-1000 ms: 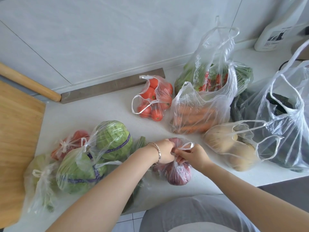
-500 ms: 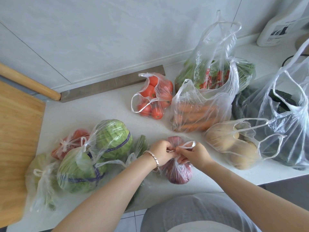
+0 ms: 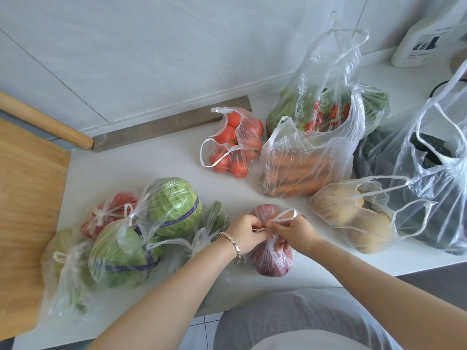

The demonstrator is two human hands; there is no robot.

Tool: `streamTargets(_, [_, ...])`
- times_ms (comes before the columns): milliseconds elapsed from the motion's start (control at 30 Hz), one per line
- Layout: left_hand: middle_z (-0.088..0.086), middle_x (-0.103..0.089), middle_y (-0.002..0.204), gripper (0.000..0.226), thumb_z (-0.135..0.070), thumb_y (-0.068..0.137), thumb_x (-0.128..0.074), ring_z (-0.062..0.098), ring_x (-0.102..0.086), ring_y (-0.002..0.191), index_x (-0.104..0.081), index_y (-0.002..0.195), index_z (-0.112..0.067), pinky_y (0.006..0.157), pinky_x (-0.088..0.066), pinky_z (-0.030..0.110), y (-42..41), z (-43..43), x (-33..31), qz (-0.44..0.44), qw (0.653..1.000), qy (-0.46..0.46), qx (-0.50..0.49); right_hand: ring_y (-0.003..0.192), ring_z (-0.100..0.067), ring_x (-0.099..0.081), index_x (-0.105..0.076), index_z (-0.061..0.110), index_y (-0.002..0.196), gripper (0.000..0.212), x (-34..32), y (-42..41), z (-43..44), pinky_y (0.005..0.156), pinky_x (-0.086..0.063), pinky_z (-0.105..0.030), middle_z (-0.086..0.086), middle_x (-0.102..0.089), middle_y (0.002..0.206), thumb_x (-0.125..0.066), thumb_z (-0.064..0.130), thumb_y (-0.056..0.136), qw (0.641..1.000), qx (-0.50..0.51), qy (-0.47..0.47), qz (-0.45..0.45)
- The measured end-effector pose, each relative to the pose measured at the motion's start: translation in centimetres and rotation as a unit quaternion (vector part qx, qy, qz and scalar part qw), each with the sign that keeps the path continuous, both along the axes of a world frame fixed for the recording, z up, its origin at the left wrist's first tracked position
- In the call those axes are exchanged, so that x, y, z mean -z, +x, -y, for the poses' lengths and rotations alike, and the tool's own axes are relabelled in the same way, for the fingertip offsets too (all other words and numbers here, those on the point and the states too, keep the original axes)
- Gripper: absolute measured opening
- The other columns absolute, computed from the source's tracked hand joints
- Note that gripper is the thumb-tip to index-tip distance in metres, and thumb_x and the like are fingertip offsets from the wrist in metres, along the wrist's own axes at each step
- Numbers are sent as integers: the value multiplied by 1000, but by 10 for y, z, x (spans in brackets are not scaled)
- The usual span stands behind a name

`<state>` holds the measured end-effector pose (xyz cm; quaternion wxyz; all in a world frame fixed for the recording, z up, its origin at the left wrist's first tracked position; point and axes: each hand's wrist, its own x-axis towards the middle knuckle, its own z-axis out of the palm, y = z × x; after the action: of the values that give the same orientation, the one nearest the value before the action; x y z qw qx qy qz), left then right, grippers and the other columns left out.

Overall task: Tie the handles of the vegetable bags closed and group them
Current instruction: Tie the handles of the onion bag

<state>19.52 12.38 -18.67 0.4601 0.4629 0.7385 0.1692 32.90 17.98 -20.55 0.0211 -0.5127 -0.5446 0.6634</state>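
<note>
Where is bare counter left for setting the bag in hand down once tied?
Bare counter lies between the metal strip, tomato bag and cabbage bag. The right is crowded: carrot bag, potato bag and a dark-vegetable bag sit packed close.

There is one view only, from a wide-angle camera on the person's head. It looks forward and steeply down on the counter (image 3: 151, 168) from near, with the wall (image 3: 177, 46) along the top.

White countertop (image 3: 151, 168) under tiled wall (image 3: 151, 46): wooden board (image 3: 25, 198) at left edge, wooden rod (image 3: 45, 122) upper left, its end just beside grey metal strip (image 3: 171, 125) along wall base; white bottle (image 3: 424, 39) and black cable (image 3: 439, 84) upper right.
</note>
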Motion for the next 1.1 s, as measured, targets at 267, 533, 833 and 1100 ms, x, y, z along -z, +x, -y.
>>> streamTargets(267, [0, -55, 76, 17, -13, 84, -61, 13, -52, 73, -71, 87, 2, 61, -37, 13, 7, 4, 5, -8, 996, 64, -59, 33, -12, -56, -57, 4, 73, 18, -5, -8, 10, 32, -37, -19, -1, -61, 46, -57, 10, 89, 993, 115, -11, -28])
streamTargets(533, [4, -38, 48, 31, -15, 84, -60, 9, -30, 48, -58, 57, -2, 46, -23, 18, 10, 9, 7, -29, 993, 53, -105, 44, -5, -59, -51, 14, 104, 19, -7, -4, 25, 46, -44, -12, -9, -64, 65, -58, 9, 86, 990, 61, 123, -24])
streamTargets(833, [0, -44, 62, 23, -14, 86, -56, 18, -45, 68, -68, 73, 2, 55, -28, 20, 14, 12, 0, -93, 991, 85, -39, 46, -15, -51, -70, 9, 65, 28, 18, 1, 25, 44, -39, -20, -7, -56, 56, -44, 19, 65, 882, -109, 459, 20])
streamTargets(1100, [-3, -44, 64, 28, -14, 84, -51, 27, -54, 71, -62, 64, 3, 58, -29, 22, 15, 18, 3, -118, 983, 143, -17, 66, -5, -46, -68, 2, 64, 9, 12, 3, 18, 57, -34, -1, 3, -53, 50, -61, -2, 68, 927, -71, 369, -10])
